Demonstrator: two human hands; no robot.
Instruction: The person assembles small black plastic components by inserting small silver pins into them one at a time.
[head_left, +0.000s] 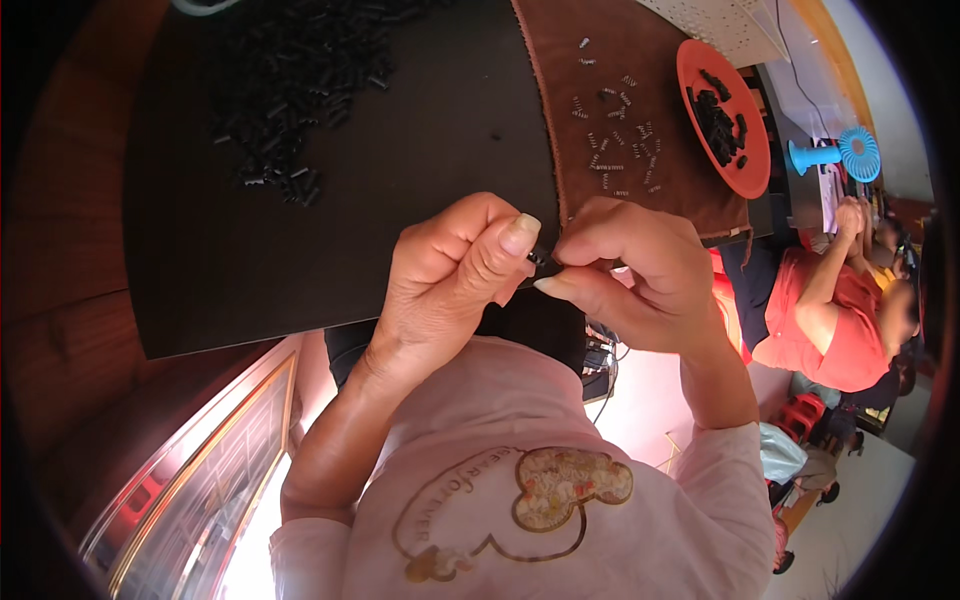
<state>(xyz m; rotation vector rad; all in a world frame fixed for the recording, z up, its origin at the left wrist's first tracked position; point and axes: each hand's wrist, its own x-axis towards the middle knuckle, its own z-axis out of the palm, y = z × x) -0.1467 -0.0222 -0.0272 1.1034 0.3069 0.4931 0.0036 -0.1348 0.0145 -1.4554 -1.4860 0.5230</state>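
Note:
In front of my chest, above the table's near edge, my left hand (450, 260) is closed around a small black plastic part (541, 261), whose end sticks out past the thumb. My right hand (640, 270) meets it from the other side, thumb and forefinger pinching at that protruding end. Whether a tiny piece also sits between those fingertips is hidden. Beyond my right hand, several small metal springs (618, 140) lie scattered on a brown cloth (690, 195).
A large heap of short black plastic pieces (300, 90) covers the dark table's (420, 180) far left. An orange-red plate (752, 170) on the cloth holds more black parts. Further right are a blue fan (858, 155) and a seated person in red (825, 330).

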